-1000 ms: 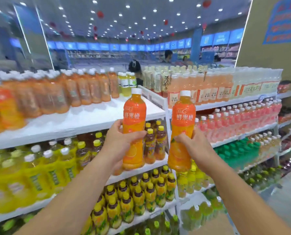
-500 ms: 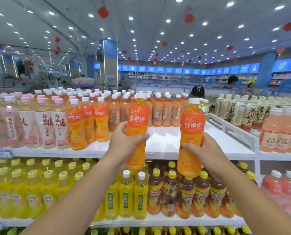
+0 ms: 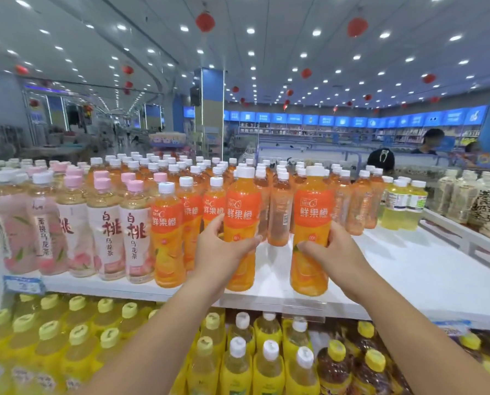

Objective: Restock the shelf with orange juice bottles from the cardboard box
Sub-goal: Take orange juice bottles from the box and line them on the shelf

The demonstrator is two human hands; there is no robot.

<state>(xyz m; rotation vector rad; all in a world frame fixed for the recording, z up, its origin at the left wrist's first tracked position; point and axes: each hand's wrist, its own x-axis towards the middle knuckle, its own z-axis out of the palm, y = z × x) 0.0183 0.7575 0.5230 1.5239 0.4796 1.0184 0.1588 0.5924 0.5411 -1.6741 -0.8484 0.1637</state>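
Here, beside the peach tea bottles (image 3: pixel 135 232) and the shelved juice row (image 3: pixel 166 235), the left hand (image 3: pixel 219 250) curls round the left juice bottle (image 3: pixel 242 215), upright at the white shelf (image 3: pixel 414 277) front edge; just right, the right hand (image 3: pixel 333 252) wraps the right juice bottle (image 3: pixel 312 218), likewise upright there.

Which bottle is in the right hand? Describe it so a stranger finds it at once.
Look at the white top shelf, near its front edge. The left hand and right hand each grip a white-capped orange juice bottle there; pick the right-hand bottle. It is the rightmost orange-labelled one, with bare shelf on its right.
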